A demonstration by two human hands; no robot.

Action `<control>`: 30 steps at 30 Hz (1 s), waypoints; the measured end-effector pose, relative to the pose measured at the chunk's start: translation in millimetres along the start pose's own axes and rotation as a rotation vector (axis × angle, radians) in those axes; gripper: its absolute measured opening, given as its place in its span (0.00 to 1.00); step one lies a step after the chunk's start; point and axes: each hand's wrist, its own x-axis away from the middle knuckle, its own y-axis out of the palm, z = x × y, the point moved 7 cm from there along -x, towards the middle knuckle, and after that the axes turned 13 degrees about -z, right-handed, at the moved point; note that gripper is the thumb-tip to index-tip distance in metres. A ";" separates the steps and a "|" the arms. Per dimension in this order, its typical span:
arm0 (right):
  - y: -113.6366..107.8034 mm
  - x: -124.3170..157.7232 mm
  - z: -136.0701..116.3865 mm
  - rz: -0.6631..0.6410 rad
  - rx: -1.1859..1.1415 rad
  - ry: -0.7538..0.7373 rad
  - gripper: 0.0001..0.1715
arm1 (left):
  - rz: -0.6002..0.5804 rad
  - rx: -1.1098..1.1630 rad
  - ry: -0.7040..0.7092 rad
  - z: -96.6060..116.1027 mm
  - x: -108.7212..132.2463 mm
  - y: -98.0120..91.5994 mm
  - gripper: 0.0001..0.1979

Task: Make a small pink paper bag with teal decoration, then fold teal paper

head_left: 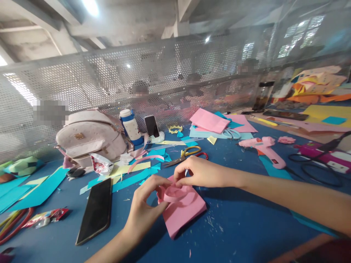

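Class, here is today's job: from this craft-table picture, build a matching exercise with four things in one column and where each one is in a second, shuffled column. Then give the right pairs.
Things
1. pink glue gun
2. large black phone
3. pink paper strip
4. backpack

Places
A. pinched between the left hand and the right hand
B. left of the water bottle, against the mesh fence
C. flat on the table, left of the left hand
D. on the table, to the right of the right hand

Pairs: 1-D, 2-C, 3-A, 4-B
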 end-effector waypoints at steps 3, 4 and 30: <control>2.5 -0.2 -1.2 -0.018 -0.037 -0.003 0.06 | -0.010 0.017 -0.005 -0.1 0.1 1.6 0.12; 3.2 0.1 -2.3 -0.021 -0.034 -0.001 0.06 | -0.009 0.027 -0.012 -0.9 0.3 1.8 0.11; 4.4 -0.3 -6.2 -0.077 0.047 0.017 0.05 | -0.064 -0.200 0.140 5.8 6.2 1.5 0.11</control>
